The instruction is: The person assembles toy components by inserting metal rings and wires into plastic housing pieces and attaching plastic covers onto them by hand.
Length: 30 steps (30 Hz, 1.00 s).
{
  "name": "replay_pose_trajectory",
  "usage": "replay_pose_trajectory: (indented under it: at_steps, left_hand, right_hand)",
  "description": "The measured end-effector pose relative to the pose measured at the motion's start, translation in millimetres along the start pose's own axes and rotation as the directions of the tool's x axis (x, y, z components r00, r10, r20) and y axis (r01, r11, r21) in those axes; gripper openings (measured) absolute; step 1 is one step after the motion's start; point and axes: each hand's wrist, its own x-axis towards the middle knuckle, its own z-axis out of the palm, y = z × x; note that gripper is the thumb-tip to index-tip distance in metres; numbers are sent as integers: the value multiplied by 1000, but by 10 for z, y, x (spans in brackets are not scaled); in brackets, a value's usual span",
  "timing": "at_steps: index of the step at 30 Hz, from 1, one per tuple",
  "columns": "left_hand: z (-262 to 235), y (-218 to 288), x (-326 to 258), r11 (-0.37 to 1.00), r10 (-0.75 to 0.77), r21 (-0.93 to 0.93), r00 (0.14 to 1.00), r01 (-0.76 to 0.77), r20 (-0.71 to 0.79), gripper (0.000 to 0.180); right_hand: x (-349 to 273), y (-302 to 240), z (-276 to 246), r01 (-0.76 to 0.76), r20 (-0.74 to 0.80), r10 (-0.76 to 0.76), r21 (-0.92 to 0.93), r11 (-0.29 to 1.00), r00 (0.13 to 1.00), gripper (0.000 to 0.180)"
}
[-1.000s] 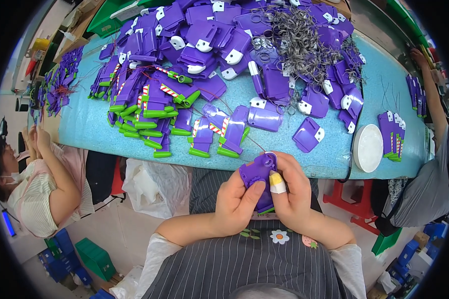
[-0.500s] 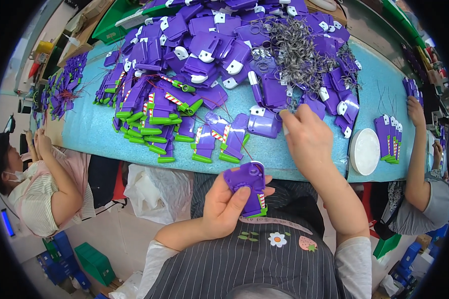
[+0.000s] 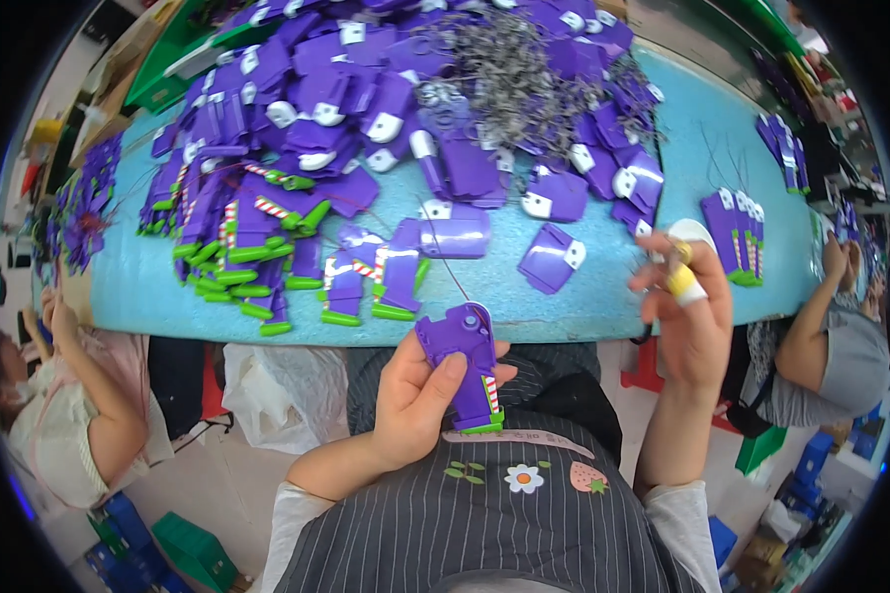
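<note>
My left hand [image 3: 415,395] is closed around a purple plastic toy shell [image 3: 460,361] with a green end and a red-and-white striped strip, held upright above my apron. A thin dark wire rises from its top toward the table. My right hand [image 3: 697,306] is raised over the table's right side, in front of a white bowl [image 3: 693,231] that it mostly hides. Its fingers are bent and apart, with yellow and white wrapping on one; I see nothing held in them. Two purple covers with white corners, one a loose cover [image 3: 552,259], lie left of it.
A large heap of purple covers [image 3: 336,94] fills the far table, with a tangle of grey wire rings [image 3: 514,84] on it. Green-ended striped shells [image 3: 257,247] pile at left; several more [image 3: 734,232] stand in a row at right. Co-workers sit on both sides.
My right hand has moved away from the covers, rightward to the bowl. The left hand still holds the shell. The view has shifted; the right co-worker's hand has left the purple pieces.
</note>
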Motion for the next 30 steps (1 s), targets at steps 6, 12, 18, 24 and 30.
replay_pose_trajectory:
  at_steps: [6,12,18,24,30]
  left_hand:
    - [54,1,159,1000,-5,5,1000,5,10,33]
    - [-10,7,168,1000,4,11,1000,-4,7,33]
    - [165,1,394,998,14,-59,1000,-15,-23,35]
    - [239,112,356,996,70,51,997,-69,-18,33]
    - [161,115,24,990,-106,106,989,95,107,32]
  right_hand:
    - [88,304,111,-98,-164,93,-26,995,982,17]
    - [130,315,-18,-220,-71,226,83,972,972,21]
    - [116,366,-13,-238,79,228,461,855,971,24]
    - [-201,-258,-225,236,-210,-264,-149,960,942,16]
    - [-398,-320,-698,116,-88,-326,-822,557,941,8]
